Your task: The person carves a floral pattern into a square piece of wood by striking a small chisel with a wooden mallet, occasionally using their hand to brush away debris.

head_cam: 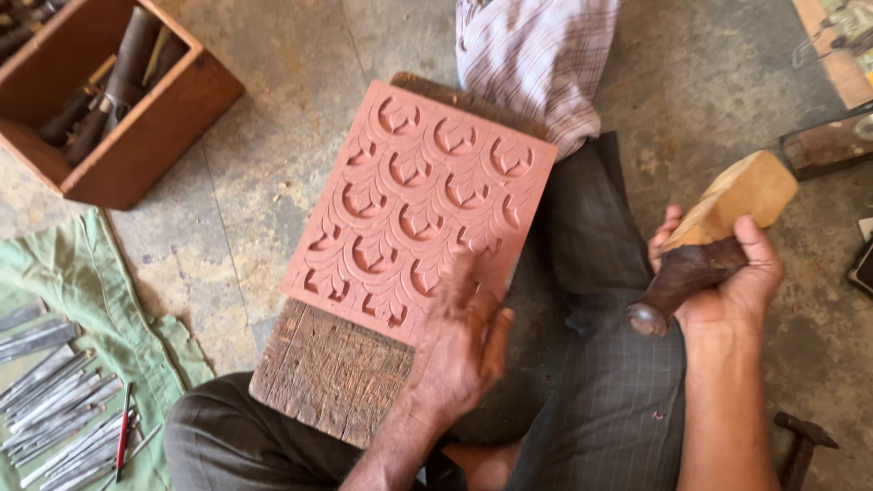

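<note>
Left hand (459, 350) flat, fingers spread, on carved reddish panel (418, 205); nothing gripped.
Right hand (727, 273) fist-closed around wooden mallet (714, 232); panel likely stiff, chip-prone—hold by edges.

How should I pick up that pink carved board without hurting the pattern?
Probably by its plain side edges, one hand on each long side. The pink carved board lies flat, carving up, on a rough wooden plank, so the edges are free. The left hand already rests at its near corner; the right hand holds a wooden mallet.

The scene is viewed from one head-worn camera, aimed steeply down at close range onto the lap and floor (273, 182).
</note>
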